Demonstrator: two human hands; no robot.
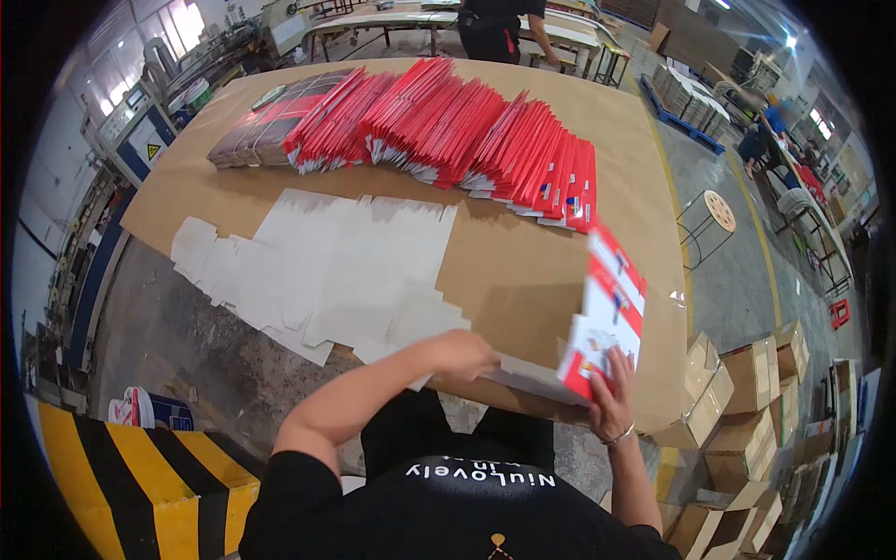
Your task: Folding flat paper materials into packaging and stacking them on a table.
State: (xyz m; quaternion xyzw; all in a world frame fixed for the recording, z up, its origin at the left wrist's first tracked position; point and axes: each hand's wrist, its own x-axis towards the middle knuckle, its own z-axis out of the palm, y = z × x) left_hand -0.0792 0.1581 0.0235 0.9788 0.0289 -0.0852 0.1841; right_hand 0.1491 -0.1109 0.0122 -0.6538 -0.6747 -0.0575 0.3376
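My right hand (611, 397) grips the lower end of a flat red and white printed carton (611, 308), which stands tilted up at the table's near right. Its fingers lie across the printed face. My left hand (462, 355) is closed at the table's near edge, beside a pale strip (532, 376) that runs toward the carton. What its fingers hold, if anything, is hidden. Left of it, flat white card blanks (350, 266) lie overlapping, some over the table edge. Beyond them, a long fanned row of red folded cartons (439, 121) leans across the table.
Brown paper covers the table (523, 275). A strapped bundle (266, 131) lies at its far left. Open cardboard boxes (747, 373) stand on the floor at right, near a stool (719, 213). A yellow-black striped barrier (140, 485) is at lower left. Another person (499, 33) stands beyond the table.
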